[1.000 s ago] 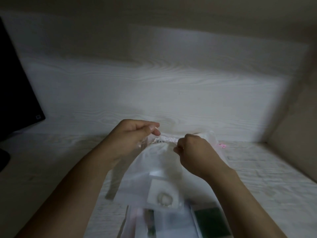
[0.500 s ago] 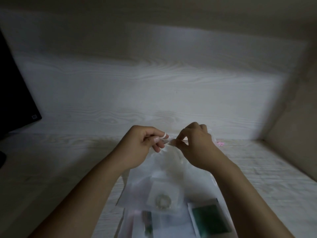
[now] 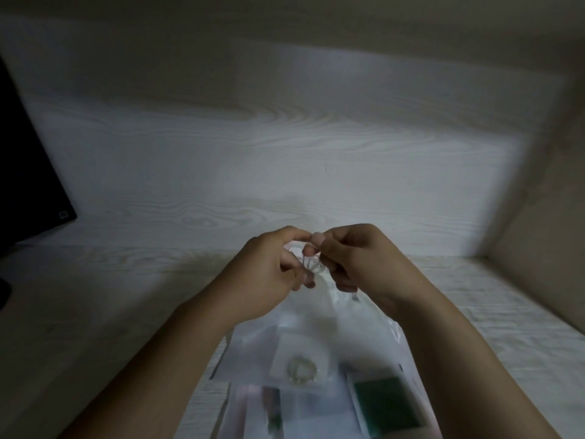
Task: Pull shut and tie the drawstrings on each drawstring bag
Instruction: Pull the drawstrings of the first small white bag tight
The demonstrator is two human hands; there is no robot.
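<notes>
Drawstrings [image 3: 311, 264] of the sheer white drawstring bag [image 3: 319, 315] showed only as thin, blurred loops at the bag's gathered mouth, between the two hands. That bag lay on the pale wood-grain table [image 3: 95, 296], its mouth raised off the surface toward the back wall [image 3: 285, 160], its body trailing back toward the person. At the mouth the left hand [image 3: 269, 270] had its fingers curled, thumb and forefinger pinching the strings on the left side. Facing it and nearly touching, the right hand [image 3: 364, 264] was curled the same way, pinching the strings on the right side. Whether a knot had formed could not be told. Inside the bag's near end sat a small packet holding a metal ring [image 3: 301, 369]. Just nearer than the bag lay more clear packets, one with a dark green card [image 3: 387, 407] to the right and one with pinkish contents [image 3: 253, 410] to the left. Far left of the bag stood a black monitor [image 3: 25, 172].
</notes>
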